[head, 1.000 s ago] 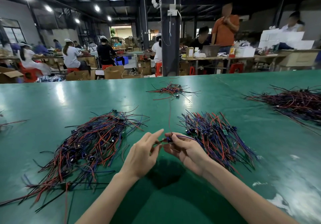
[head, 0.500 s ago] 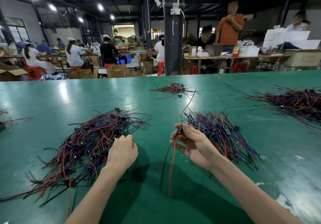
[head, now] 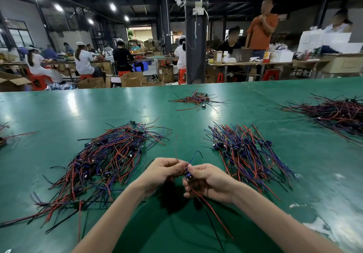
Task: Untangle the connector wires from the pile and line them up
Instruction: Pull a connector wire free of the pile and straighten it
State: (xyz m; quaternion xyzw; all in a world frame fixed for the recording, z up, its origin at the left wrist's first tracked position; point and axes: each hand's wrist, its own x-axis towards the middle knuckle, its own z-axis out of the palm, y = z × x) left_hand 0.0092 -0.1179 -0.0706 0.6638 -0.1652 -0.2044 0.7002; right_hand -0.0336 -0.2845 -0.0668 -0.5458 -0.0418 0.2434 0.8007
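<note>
Green bench (head: 59, 115), busy factory floor behind. Left of the raised connector wire (head: 188, 175): tangled pile (head: 102, 160), red, blue and black leads crossing, evidently the source. Closer, left hand (head: 163, 171) pinches a thin red lead just beside the connector, likely to draw it straight. Touching the connector itself, right hand (head: 208, 184) grips its body as anchor; red and black tails hang toward the viewer. Right of the connector wire: sorted bundle (head: 245, 154), connectors roughly level, leads fanned one way, probably this piece's destination.

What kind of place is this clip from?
Probably a factory assembly floor: piles of red, blue and black connector wires on a long green worktable, rows of seated workers at benches behind, open cardboard cartons.
</note>
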